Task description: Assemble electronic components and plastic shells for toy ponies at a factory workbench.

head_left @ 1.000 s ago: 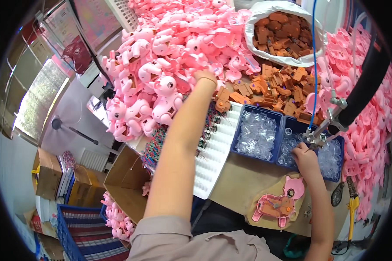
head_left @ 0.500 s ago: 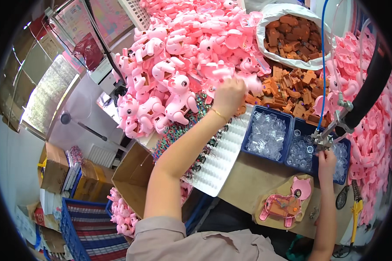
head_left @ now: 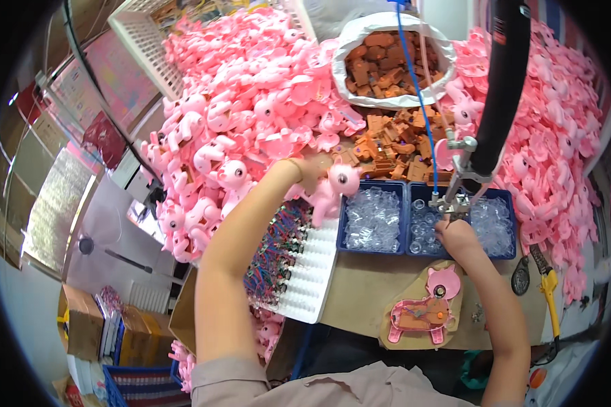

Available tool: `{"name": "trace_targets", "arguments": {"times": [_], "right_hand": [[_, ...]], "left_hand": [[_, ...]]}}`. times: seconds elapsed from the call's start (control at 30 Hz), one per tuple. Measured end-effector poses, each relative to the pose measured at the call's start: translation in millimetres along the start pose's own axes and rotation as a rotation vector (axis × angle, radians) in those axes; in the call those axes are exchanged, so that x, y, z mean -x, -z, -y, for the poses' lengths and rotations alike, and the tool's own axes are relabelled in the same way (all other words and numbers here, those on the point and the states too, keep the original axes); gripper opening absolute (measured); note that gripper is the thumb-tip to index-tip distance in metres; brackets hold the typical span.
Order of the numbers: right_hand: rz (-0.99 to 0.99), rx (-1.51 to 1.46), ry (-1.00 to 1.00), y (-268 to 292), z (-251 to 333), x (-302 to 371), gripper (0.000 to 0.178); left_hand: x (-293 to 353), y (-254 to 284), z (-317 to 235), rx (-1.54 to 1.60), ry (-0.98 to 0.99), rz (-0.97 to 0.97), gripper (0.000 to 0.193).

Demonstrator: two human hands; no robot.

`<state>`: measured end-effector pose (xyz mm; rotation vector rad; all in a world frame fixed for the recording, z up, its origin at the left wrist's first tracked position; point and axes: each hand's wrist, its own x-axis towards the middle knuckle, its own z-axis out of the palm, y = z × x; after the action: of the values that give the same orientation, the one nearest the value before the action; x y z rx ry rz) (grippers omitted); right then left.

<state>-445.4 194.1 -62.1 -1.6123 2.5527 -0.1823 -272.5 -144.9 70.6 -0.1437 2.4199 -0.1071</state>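
My left hand, slightly blurred, is closed on a pink toy animal with a large dark eye, beside the pink heap. It holds the toy above the upper end of a white ridged tray. My right hand is closed on the lower end of a metal fitting, over a blue bin of clear plastic parts; its fingertips are partly hidden. Nearer me, an open pink toy half with a brown insert lies on a tan holder.
Pink toy parts are heaped at the left and more at the right. Brown blocks lie behind the bins, below a white sack. A black arm and blue hose hang above. A yellow-handled tool lies right.
The view has shifted, so the bench sits further left. My left hand has come back toward me from the heap with the pink toy. My right hand stays at the metal fitting.
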Motion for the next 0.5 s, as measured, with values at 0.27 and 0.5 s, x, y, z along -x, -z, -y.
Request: {"name": "trace_targets", "arguments": {"times": [0.27,0.5], "right_hand": [[-0.521,-0.484,0.039,24,11,46,0.014],[-0.457,-0.875,-0.223,32,19,99,0.034]], "left_hand": [[16,-107,-29,-0.098,0.11,-0.872,0.077],[4,-113,-28,0.117,0.008,-0.982,0.054]]}}
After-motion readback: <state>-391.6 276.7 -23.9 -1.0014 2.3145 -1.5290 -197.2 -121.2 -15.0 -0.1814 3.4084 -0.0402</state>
